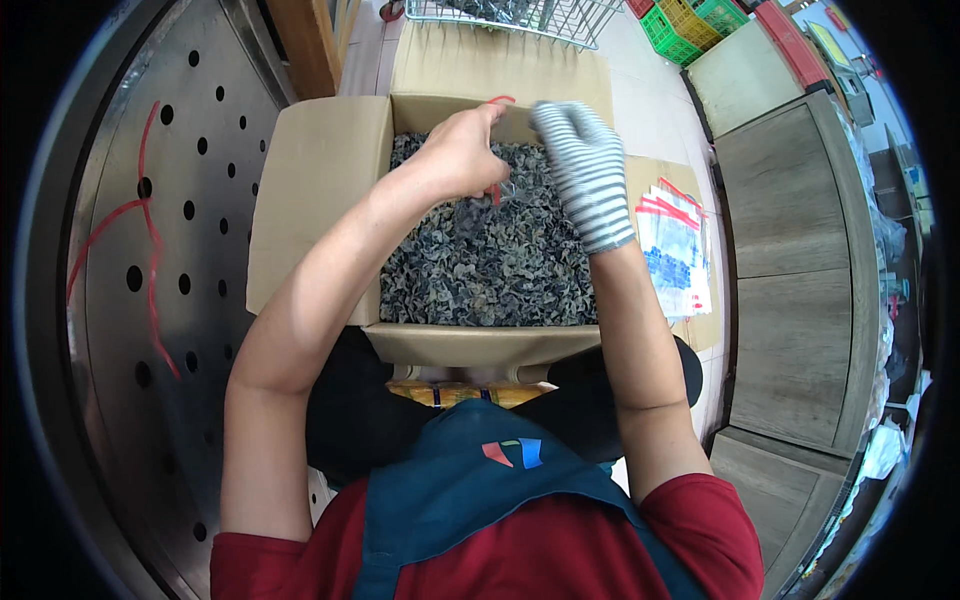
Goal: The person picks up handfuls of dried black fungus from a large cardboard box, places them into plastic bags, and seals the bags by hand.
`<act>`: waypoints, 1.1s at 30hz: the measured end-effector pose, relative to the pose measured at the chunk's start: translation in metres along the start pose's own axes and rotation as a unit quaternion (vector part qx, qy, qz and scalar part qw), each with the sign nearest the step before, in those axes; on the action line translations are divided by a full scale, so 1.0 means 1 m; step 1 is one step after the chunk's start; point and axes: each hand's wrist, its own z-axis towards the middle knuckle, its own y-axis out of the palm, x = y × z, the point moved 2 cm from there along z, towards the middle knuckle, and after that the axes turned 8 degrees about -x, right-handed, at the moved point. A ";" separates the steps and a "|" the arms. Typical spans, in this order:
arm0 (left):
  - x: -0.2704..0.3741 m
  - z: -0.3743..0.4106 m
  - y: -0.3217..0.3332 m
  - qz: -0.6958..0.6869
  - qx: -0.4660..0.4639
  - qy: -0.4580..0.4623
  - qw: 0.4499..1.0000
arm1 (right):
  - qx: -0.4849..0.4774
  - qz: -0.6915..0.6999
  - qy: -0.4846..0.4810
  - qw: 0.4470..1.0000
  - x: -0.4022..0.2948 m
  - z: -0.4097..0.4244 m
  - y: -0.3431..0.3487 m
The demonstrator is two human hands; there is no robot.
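My bare left hand [466, 154] is over the open cardboard box [322, 210], its fingers closed on a clear plastic bag [507, 190] with red edging. Most of that bag is hidden by the hand or hard to make out against the dark contents. My right hand [585, 169], in a grey-and-white striped glove, hovers over the box's right side. It is blurred, and whether its fingertips grip anything is unclear. Dark, curled dried pieces, which look like black fungus [495, 277], fill the box below both hands.
Right of the box, red-edged printed plastic bags [671, 247] lie on flat cardboard [705, 330]. A wire basket [525, 30] stands beyond the far flap. A perforated metal panel [202, 292] borders the left; wooden cabinets [791, 195] line the right. Plastic crates [675, 34] are stacked far right.
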 end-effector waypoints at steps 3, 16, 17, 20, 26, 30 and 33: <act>-0.007 0.001 -0.009 0.012 0.015 0.007 1.000 | -0.028 0.103 0.081 0.991 0.025 -0.014 -0.020; -0.009 0.001 -0.038 0.063 0.129 0.098 0.985 | -0.354 -0.358 -0.152 0.850 0.076 -0.045 0.174; -0.003 0.003 -0.037 0.054 0.115 0.080 0.989 | -0.316 -0.374 -0.146 0.859 0.091 -0.046 0.179; 0.000 -0.005 -0.039 0.026 0.106 0.059 0.992 | -0.424 -0.396 -0.113 0.807 0.077 -0.041 0.162; 0.004 0.012 -0.023 -0.065 0.054 0.102 0.991 | -0.461 -0.396 -0.132 0.783 0.063 -0.061 0.133; 0.013 0.008 -0.014 -0.086 0.043 0.098 0.991 | -0.488 -0.425 -0.063 0.760 0.053 -0.053 0.118; -0.003 0.010 -0.012 -0.049 0.034 0.093 0.994 | -0.521 -0.419 0.000 0.744 0.079 -0.065 0.100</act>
